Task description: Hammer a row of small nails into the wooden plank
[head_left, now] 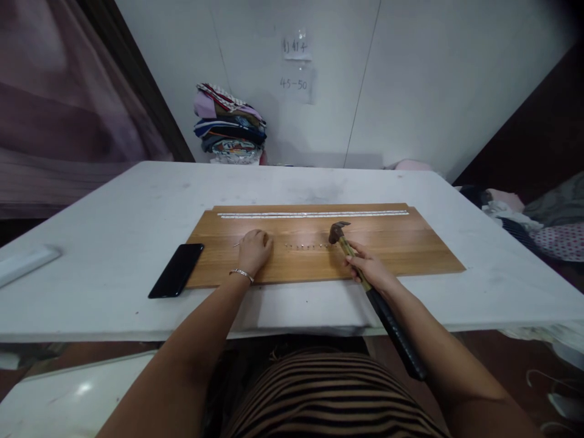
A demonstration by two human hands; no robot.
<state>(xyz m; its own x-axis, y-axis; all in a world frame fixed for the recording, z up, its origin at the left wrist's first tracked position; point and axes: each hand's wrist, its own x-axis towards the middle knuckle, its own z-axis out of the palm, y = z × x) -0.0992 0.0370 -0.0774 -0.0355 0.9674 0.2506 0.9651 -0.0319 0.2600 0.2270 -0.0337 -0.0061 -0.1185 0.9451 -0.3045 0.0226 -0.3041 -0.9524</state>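
Note:
In my right hand (367,266) is a claw hammer (385,316), gripped on its yellowish shaft close to the head. Its rusty head is over the wooden board (429,243), and the black grip end points back toward me. A row of several small nails (308,246) stands in the board, left of the hammer head. My left hand (254,250) rests on the board to the left of that row, fingers curled down and closed; what is under them is hidden. A thin pale sliver (236,244) shows beside that hand.
Two white measuring strips (314,214) run along the board's far side. A black phone (176,271) overlaps the board's left edge. The white table (104,243) carries it all. Folded cloths (232,125) are stacked by the wall, and more fabric (542,225) lies at right.

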